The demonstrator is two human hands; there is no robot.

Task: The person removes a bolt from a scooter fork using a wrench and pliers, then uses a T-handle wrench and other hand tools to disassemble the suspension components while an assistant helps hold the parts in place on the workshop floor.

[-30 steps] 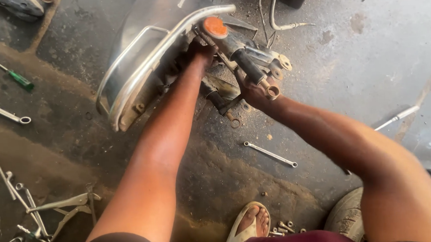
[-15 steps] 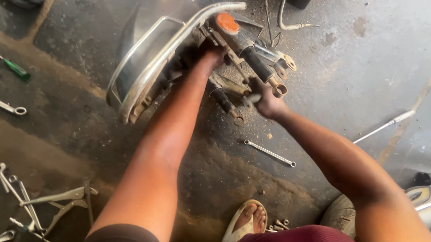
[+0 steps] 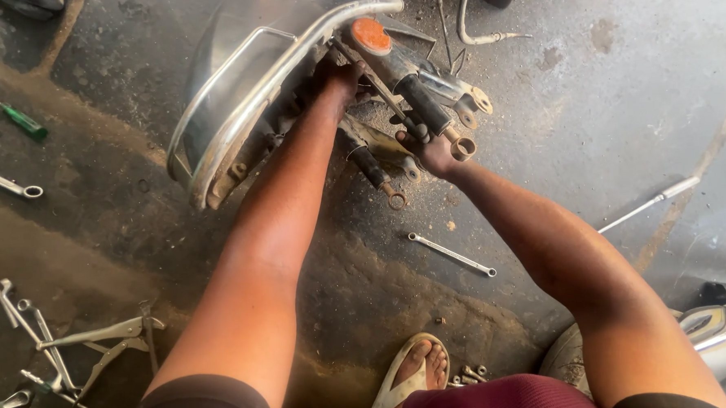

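1. Head view, largest item: a scooter rear body assembly [image 3: 236, 95] lies on the stained concrete floor [image 3: 619, 95], upper centre of frame, with a chrome guard rail [image 3: 291, 60] curving along its edge and an orange reflector [image 3: 370, 35] at top.
2. Left hand [image 3: 337, 79] reaches in under the rail, upper centre; fingers hidden, so grip cannot be told.
3. Right hand [image 3: 434, 152] is closed around the lower end of a black shock absorber [image 3: 424, 103], just right of centre.
4. A second shock absorber [image 3: 369, 167] lies between the forearms.
5. Spanner [image 3: 451, 253] on the floor, centre; locking pliers [image 3: 99, 334] lower left; green screwdriver [image 3: 12, 113] upper left.
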